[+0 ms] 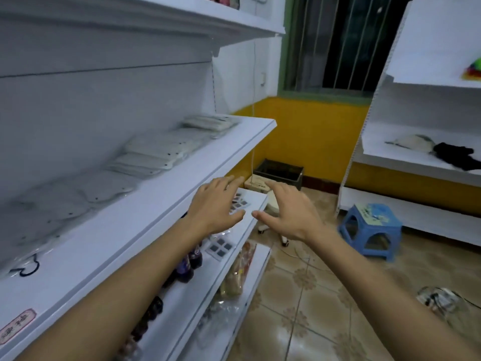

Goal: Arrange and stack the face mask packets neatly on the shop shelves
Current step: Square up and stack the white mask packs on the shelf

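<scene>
Clear packets of pale face masks [145, 157] lie in a row of low stacks along the back of the white middle shelf [197, 162] on the left. Another stack of packets [210, 123] sits at the far end of that row. My left hand [216, 204] and my right hand [286, 209] hover side by side in front of the shelf's edge, palms down, fingers spread and holding nothing. Both hands are apart from the packets. Beneath them, on the lower shelf, lie small packets with dark squares [221, 248].
Dark bottles [190, 264] stand on the lower shelf, with snack bags [239, 272] below. A blue plastic stool [372, 227] stands on the tiled floor, a black crate [278, 173] by the yellow wall. A second white shelf unit [421, 157] rises at the right.
</scene>
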Tool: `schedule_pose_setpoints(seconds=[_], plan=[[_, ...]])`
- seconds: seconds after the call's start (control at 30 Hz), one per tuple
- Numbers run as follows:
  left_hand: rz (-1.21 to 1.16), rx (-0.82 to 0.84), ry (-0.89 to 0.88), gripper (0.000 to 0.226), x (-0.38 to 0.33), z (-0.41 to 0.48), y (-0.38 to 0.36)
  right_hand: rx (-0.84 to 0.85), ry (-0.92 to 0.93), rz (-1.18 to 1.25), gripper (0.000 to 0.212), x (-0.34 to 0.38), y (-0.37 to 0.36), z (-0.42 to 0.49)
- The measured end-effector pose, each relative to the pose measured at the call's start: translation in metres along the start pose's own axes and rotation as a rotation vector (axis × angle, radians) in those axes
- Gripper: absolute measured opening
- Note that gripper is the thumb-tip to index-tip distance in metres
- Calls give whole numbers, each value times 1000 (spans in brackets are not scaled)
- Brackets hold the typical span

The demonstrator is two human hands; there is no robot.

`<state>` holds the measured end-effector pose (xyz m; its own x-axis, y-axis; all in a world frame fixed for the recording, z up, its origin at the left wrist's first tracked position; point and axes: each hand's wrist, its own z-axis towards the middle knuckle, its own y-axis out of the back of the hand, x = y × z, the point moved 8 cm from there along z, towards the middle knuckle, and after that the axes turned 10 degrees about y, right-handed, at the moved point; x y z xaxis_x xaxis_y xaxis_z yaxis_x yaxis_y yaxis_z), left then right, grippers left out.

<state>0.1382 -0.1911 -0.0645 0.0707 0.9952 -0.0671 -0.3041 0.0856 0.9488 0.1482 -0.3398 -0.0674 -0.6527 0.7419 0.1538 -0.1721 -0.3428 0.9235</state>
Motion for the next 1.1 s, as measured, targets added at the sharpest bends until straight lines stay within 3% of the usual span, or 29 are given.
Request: schedule_pose_setpoints(seconds=[0.37,0.63,1.1], plan=[[111,-26,466,77,77,72,-15,35,438,181,80,-35,-50,171],[78,-45,824,73,98,64,-24,152,656,342,79,-38,-85,228],[15,-175,1041,66,173,80,-18,136,822,441,68,10,-121,311]])
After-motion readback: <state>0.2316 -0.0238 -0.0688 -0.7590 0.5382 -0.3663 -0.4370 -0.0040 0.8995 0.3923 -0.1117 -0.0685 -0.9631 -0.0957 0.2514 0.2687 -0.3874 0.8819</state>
